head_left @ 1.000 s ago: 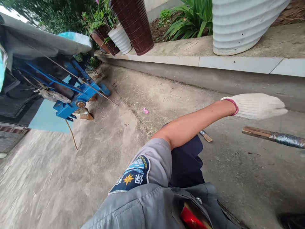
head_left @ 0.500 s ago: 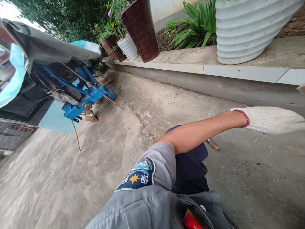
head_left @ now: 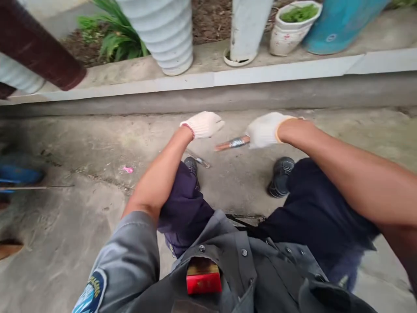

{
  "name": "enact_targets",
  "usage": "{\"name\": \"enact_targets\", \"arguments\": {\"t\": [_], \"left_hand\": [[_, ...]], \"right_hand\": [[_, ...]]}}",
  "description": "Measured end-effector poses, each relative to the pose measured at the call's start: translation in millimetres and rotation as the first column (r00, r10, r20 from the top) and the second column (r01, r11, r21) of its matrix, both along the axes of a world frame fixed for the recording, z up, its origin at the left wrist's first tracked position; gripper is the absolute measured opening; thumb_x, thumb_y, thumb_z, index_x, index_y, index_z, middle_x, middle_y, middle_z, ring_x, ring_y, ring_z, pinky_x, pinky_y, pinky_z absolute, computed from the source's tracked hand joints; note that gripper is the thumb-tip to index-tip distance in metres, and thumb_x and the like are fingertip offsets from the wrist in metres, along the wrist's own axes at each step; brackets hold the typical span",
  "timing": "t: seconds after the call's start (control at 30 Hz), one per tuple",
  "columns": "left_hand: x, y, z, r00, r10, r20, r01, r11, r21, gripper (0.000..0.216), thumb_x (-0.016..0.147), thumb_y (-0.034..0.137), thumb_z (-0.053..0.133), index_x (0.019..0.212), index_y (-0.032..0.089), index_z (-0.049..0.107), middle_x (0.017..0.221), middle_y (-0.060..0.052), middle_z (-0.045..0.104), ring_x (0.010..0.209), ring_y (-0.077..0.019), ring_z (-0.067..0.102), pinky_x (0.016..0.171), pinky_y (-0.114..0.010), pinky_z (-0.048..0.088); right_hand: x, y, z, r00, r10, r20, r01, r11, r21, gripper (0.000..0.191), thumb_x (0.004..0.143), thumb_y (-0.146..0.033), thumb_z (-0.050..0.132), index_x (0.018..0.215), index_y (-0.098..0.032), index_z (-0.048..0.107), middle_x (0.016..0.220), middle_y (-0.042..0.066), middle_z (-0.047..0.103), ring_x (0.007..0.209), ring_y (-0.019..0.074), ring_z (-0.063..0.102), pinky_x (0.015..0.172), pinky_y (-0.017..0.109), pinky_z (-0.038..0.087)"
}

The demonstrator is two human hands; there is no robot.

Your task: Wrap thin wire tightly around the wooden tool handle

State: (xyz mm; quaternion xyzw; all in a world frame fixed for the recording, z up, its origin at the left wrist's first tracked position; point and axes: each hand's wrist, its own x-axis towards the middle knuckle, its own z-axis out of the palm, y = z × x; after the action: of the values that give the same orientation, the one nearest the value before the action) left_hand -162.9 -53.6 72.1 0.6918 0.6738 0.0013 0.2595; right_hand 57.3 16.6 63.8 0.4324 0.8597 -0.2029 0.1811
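Observation:
Both my hands wear white knit gloves and reach out over the concrete ground in front of my knees. My right hand [head_left: 265, 129] is closed round one end of a wooden handle wrapped with shiny tape [head_left: 232, 143], which points left towards my other hand. My left hand [head_left: 202, 124] hovers just left of the handle's free end, fingers stretched out and holding nothing. A small metal tool with a wooden grip [head_left: 199, 160] lies on the ground under my left wrist, beside my left shoe [head_left: 191, 164].
A raised concrete ledge [head_left: 280, 74] runs across the back with a ribbed white pot [head_left: 163, 34], a brown pot [head_left: 35, 56], a white post [head_left: 247, 30], a small planter [head_left: 295, 24] and a blue pot [head_left: 339, 21]. A blue cart [head_left: 16, 174] is at the left edge. A pink scrap [head_left: 127, 169] lies on the ground.
The view has swung right from the blue cart to straight ahead. My right hand has come into view holding the taped handle, and my left hand now sits close to it.

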Motion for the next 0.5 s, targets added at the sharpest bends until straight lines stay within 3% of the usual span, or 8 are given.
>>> {"name": "enact_targets", "arguments": {"t": [0.1, 0.17, 0.23, 0.33, 0.4, 0.5], "left_hand": [[9, -2, 7.1, 0.999, 0.053, -0.002, -0.053, 0.996, -0.078, 0.036, 0.097, 0.042, 0.054, 0.085, 0.021, 0.080, 0.065, -0.006, 0.073, 0.080, -0.0223, 0.068, 0.085, -0.035, 0.045], [17, -7, 14.5, 0.996, 0.089, 0.001, -0.088, 0.989, -0.115, 0.034, 0.094, 0.044, 0.056, 0.085, 0.022, 0.080, 0.065, -0.005, 0.074, 0.080, -0.0233, 0.067, 0.085, -0.036, 0.045], [23, -10, 20.3, 0.995, 0.103, 0.000, -0.103, 0.987, -0.127, 0.032, 0.092, 0.046, 0.059, 0.084, 0.023, 0.080, 0.065, -0.005, 0.074, 0.082, -0.0241, 0.067, 0.085, -0.036, 0.045], [25, -10, 23.9, 0.993, 0.114, 0.023, -0.110, 0.986, -0.125, 0.034, 0.092, 0.046, 0.058, 0.090, 0.021, 0.081, 0.066, -0.005, 0.075, 0.085, -0.0244, 0.067, 0.086, -0.036, 0.044], [23, -7, 23.4, 0.993, 0.106, 0.059, -0.100, 0.990, -0.104, 0.037, 0.095, 0.043, 0.054, 0.098, 0.019, 0.082, 0.069, -0.005, 0.076, 0.088, -0.0234, 0.067, 0.086, -0.034, 0.043], [18, -4, 20.7, 0.994, 0.047, 0.100, -0.041, 0.998, -0.056, 0.045, 0.100, 0.039, 0.043, 0.109, 0.015, 0.081, 0.078, -0.004, 0.077, 0.091, -0.0210, 0.068, 0.087, -0.030, 0.042]], "right_hand": [[-7, 27, -8.6, 0.975, 0.071, 0.210, -0.096, 0.989, 0.111, 0.042, 0.103, -0.039, 0.063, 0.112, -0.003, 0.082, 0.118, 0.028, 0.076, 0.117, 0.0319, 0.073, 0.096, 0.039, 0.049], [-16, 40, -10.4, 0.981, 0.018, 0.195, -0.054, 0.981, 0.184, 0.047, 0.104, -0.043, 0.060, 0.111, -0.002, 0.081, 0.123, 0.028, 0.075, 0.118, 0.0319, 0.072, 0.096, 0.038, 0.049], [-19, 48, -8.9, 0.993, -0.019, 0.118, -0.007, 0.976, 0.219, 0.074, 0.112, -0.052, 0.035, 0.094, 0.007, 0.077, 0.121, 0.030, 0.073, 0.120, 0.0280, 0.070, 0.088, 0.032, 0.047], [-14, 48, -1.3, 1.000, 0.006, -0.025, -0.001, 0.980, 0.197, 0.101, 0.103, -0.058, -0.004, 0.071, 0.008, 0.064, 0.107, 0.027, 0.071, 0.113, 0.0207, 0.069, 0.072, 0.030, 0.040], [-8, 43, 6.6, 0.992, -0.006, -0.127, 0.019, 0.994, 0.105, 0.099, 0.103, -0.064, 0.000, 0.072, 0.006, 0.063, 0.100, 0.024, 0.071, 0.102, 0.0159, 0.070, 0.067, 0.027, 0.037], [-1, 33, 19.3, 0.970, -0.074, -0.234, 0.058, 0.996, -0.075, 0.079, 0.108, -0.069, 0.040, 0.098, 0.003, 0.071, 0.101, 0.021, 0.076, 0.084, 0.0126, 0.070, 0.063, 0.021, 0.039]]}}
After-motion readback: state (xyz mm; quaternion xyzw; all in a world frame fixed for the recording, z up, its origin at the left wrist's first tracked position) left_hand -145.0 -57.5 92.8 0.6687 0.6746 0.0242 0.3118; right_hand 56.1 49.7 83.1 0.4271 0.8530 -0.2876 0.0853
